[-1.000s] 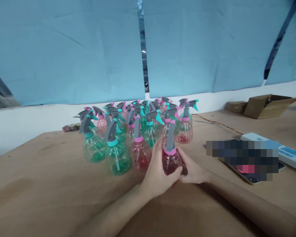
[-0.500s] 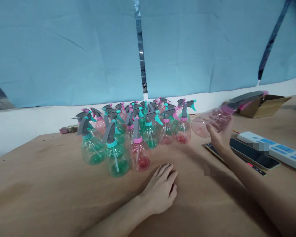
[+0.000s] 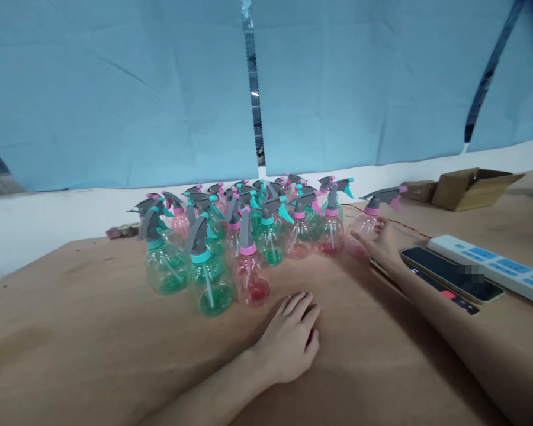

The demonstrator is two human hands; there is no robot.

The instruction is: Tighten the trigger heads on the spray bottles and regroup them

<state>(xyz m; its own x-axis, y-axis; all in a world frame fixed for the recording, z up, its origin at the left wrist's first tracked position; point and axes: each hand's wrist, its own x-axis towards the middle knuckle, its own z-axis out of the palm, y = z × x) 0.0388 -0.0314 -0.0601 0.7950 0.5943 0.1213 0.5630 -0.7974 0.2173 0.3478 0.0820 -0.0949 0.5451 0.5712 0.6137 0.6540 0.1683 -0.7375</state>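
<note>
My right hand (image 3: 384, 242) is wrapped around the body of a pink spray bottle (image 3: 359, 228), which stands upright at the right end of the group. Its grey trigger head with pink tips points right. Beside it stands another pink spray bottle (image 3: 330, 234). My left hand (image 3: 291, 337) lies on the wooden table, fingers spread a little, holding nothing. Nearest to it is a pink-collared spray bottle (image 3: 253, 278), with a green spray bottle (image 3: 211, 290) to its left. Several more green and pink bottles crowd behind, partly hiding one another.
A dark phone (image 3: 453, 275) and a black calculator-like device (image 3: 444, 290) lie under and beside my right forearm. A white power strip (image 3: 493, 266) runs along the right. An open cardboard box (image 3: 471, 192) sits at the back right, before a blue wall covering (image 3: 337, 83).
The pink spray bottle in my right hand has gone from tilted in the air to upright on the table, lower and further left. My left hand has stayed in place.
</note>
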